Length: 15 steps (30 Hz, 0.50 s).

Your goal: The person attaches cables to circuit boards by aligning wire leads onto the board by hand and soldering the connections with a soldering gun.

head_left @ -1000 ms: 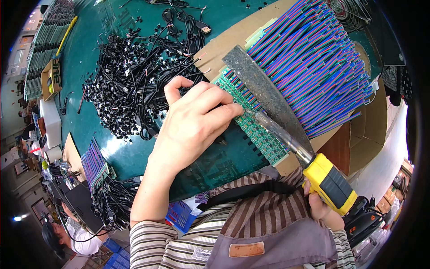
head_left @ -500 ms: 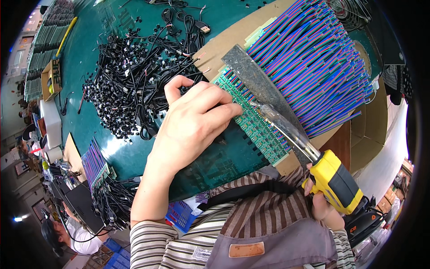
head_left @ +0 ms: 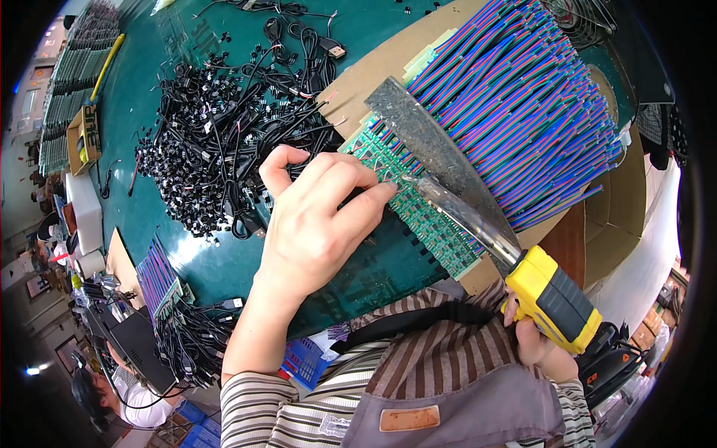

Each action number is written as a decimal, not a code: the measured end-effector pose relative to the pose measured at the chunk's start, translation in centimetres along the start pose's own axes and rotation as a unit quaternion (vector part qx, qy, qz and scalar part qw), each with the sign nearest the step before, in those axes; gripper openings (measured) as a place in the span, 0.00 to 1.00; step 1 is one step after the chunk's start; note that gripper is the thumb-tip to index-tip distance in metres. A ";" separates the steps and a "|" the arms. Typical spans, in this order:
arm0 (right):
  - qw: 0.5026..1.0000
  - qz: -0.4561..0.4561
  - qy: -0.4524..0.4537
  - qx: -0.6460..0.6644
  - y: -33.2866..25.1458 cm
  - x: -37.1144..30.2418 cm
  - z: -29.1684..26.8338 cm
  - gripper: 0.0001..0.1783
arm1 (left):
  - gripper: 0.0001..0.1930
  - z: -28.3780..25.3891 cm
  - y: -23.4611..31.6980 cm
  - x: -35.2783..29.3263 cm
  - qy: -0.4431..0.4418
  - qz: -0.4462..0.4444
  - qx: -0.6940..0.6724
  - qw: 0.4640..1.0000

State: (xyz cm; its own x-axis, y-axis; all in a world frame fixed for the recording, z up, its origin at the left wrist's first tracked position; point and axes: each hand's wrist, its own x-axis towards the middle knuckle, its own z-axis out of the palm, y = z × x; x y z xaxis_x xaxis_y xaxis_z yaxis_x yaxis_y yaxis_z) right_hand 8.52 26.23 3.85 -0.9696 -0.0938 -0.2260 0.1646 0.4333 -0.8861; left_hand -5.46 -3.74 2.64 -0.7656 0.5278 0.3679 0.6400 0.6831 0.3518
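Observation:
My right hand (head_left: 536, 345) grips a yellow-and-black soldering gun (head_left: 556, 299), its metal barrel slanting up and left. The gun's tip sits over a row of small green circuit boards (head_left: 437, 228), close beside my left fingertips. My left hand (head_left: 314, 231) reaches over the boards' left edge, with thumb and fingers pinched; what they hold is too small or hidden to make out. A flat grey metal bar (head_left: 441, 142) lies across the wires at the boards' upper side. Blue, red and green wires (head_left: 515, 112) fan out beyond it.
Small black connectors (head_left: 187, 149) and black USB cables (head_left: 321, 63) lie heaped on the green table (head_left: 142, 216), left of the boards. Cardboard (head_left: 373, 63) lies beneath the wires. More wired boards (head_left: 168, 291) hang at the lower left. A person (head_left: 138, 399) sits farther left.
My left hand has shifted slightly left along the boards' edge. The soldering gun has moved a little left too, bringing its tip nearer the pinched fingers.

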 end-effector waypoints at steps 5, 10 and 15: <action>1.000 0.017 -0.001 -0.010 0.0 -0.1 0.1 0.20 | 0.12 0.0 0.2 0.3 -0.003 -0.021 -0.013 1.000; 1.000 0.024 0.009 -0.010 0.1 -0.3 0.0 0.20 | 0.12 0.1 0.1 0.3 -0.004 -0.030 -0.027 0.999; 1.000 -0.001 -0.017 -0.007 2.3 -1.3 -0.6 0.21 | 0.11 0.0 -0.1 0.3 -0.004 -0.032 -0.038 0.999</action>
State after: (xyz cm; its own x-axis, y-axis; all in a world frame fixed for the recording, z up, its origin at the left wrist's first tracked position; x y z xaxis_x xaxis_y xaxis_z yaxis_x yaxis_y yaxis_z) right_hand 10.03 27.87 2.32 -0.9629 -0.1252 -0.2392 0.1609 0.4453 -0.8808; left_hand -5.74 -3.65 2.71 -0.8059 0.4881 0.3349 0.5919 0.6757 0.4395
